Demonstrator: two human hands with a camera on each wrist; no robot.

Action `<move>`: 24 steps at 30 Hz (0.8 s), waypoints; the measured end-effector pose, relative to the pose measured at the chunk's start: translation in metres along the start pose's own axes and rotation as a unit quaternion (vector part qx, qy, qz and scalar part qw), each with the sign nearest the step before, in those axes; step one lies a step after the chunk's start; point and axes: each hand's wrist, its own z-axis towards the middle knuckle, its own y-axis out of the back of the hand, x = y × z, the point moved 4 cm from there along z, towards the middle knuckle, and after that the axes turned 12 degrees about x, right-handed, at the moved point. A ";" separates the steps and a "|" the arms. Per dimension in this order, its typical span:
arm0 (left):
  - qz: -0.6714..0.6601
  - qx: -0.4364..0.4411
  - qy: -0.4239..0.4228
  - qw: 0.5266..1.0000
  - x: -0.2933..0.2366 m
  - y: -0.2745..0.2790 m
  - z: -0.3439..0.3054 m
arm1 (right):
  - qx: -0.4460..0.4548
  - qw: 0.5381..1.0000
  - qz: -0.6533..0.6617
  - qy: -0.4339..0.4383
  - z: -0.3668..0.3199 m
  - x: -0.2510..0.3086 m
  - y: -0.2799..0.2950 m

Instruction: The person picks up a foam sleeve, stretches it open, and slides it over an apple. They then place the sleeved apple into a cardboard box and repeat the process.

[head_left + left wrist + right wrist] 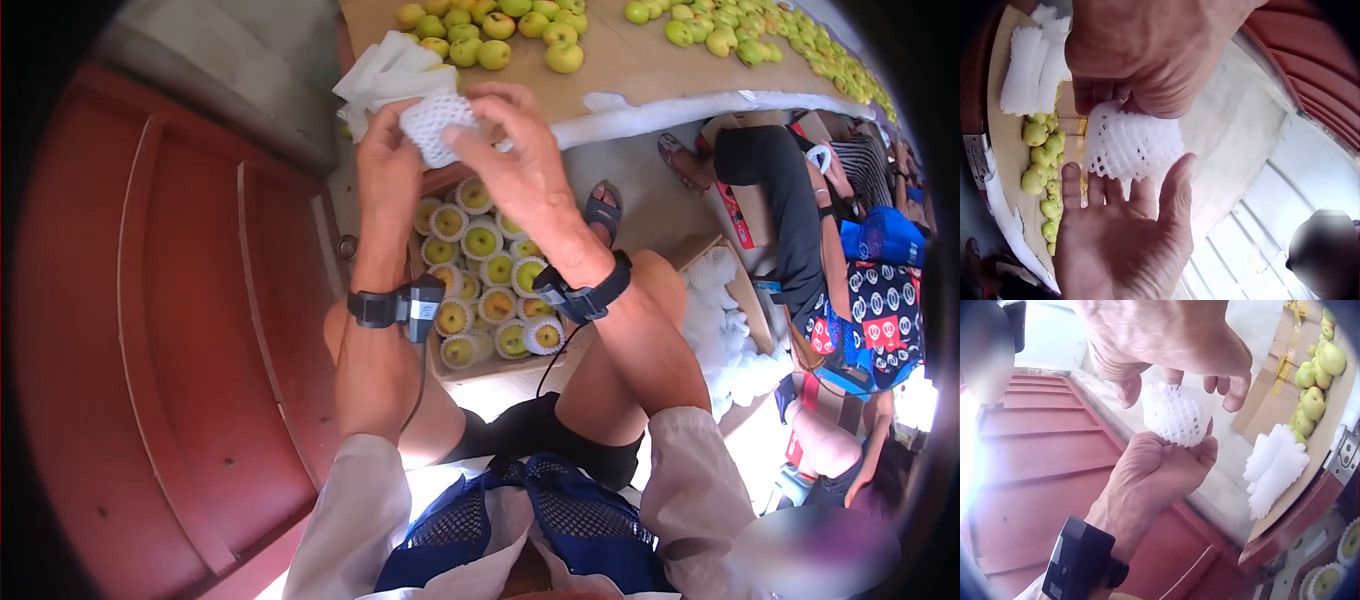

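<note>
A white foam net [432, 130] [1132, 142] [1175, 415] has a rounded shape; whether anything is inside cannot be told. The left hand [388, 165] [1141, 53] [1163, 464] pinches one end of it between thumb and fingers. On the other side is the right hand [515, 155] [1125, 240] [1166, 337], its fingers spread and loosely bent, some fingertips against or very close to the net. A pile of flat foam nets [385, 75] [1029, 69] [1275, 465] lies on the cardboard-covered surface [610, 75] beside the hands.
Loose green apples [493, 54] lie on the surface. Below the hands, a box holds netted apples [482, 241]. More foam nets fill a carton [752, 292] at the right. A red door [200, 300] stands left; another person's dark-clothed leg [770, 190] is at right.
</note>
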 end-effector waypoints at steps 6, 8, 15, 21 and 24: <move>0.111 0.015 0.009 0.994 0.009 0.000 -0.002 | 0.048 0.960 0.262 -0.080 0.006 -0.008 0.008; 0.053 0.034 0.036 0.997 0.010 -0.001 -0.005 | 0.097 0.939 0.310 -0.109 0.008 -0.016 0.007; -0.186 0.170 0.091 0.963 0.002 -0.006 -0.009 | 0.097 0.874 0.447 -0.164 0.012 -0.030 0.018; -0.286 0.216 0.122 0.925 0.010 -0.012 -0.012 | 0.131 0.867 0.461 -0.135 0.009 -0.045 0.025; -0.280 0.203 0.137 0.928 0.012 -0.010 -0.011 | 0.136 0.876 0.439 -0.149 0.011 -0.040 0.031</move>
